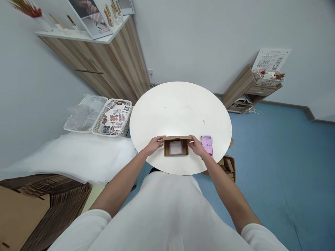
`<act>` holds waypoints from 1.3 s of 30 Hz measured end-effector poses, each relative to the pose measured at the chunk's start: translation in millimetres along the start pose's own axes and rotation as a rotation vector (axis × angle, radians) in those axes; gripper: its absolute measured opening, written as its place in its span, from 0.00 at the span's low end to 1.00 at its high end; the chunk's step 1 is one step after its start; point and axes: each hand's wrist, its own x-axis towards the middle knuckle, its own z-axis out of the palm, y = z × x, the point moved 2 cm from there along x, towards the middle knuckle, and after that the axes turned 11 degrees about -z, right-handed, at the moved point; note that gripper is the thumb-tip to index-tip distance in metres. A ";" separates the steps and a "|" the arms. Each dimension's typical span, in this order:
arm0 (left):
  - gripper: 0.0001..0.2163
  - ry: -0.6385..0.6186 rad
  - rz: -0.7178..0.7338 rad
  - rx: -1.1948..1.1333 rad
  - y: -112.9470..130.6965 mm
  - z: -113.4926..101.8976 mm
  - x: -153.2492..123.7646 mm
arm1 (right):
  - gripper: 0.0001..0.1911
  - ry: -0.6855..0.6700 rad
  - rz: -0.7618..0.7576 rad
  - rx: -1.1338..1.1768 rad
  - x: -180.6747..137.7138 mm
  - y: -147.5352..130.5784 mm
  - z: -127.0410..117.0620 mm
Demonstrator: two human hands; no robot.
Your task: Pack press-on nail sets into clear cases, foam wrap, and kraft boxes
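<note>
A small brown cardboard box (165, 149) stands on the round white table (180, 111) near its front edge, its lid raised at the back. Inside lies a pale, clear-wrapped packet (176, 147). My left hand (155, 145) grips the lid at its left corner, fingers bent around the edge. At the opposite corner my right hand (196, 145) pinches the lid and side in the same way. Just right of that hand lies a phone (207, 145) with a pink timer screen, its lower edge partly behind my forearm.
Left of the table are a white basket (128, 120) of printed nail cards and a tray of clear bags (87, 113). White wrapping sheets (78, 153) and stacked flat cardboard (23, 216) lie nearer. A carton of small boxes (227, 167) sits on the floor at right.
</note>
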 end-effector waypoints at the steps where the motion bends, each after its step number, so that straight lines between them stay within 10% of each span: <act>1: 0.19 0.007 -0.024 -0.025 -0.6 -0.3 -0.3 | 0.19 -0.007 0.008 0.000 -0.2 0.9 0.1; 21: 0.24 0.092 0.000 0.054 -9.0 11.5 -8.4 | 0.29 -0.210 -0.101 0.219 -7.0 5.0 -3.3; 30: 0.26 0.449 -0.054 0.373 -42.3 27.8 -12.8 | 0.30 0.058 0.209 0.023 -24.3 15.3 28.1; 39: 0.21 0.622 -0.071 0.636 -50.8 34.7 -18.9 | 0.25 0.141 0.154 -0.186 -33.2 21.5 43.4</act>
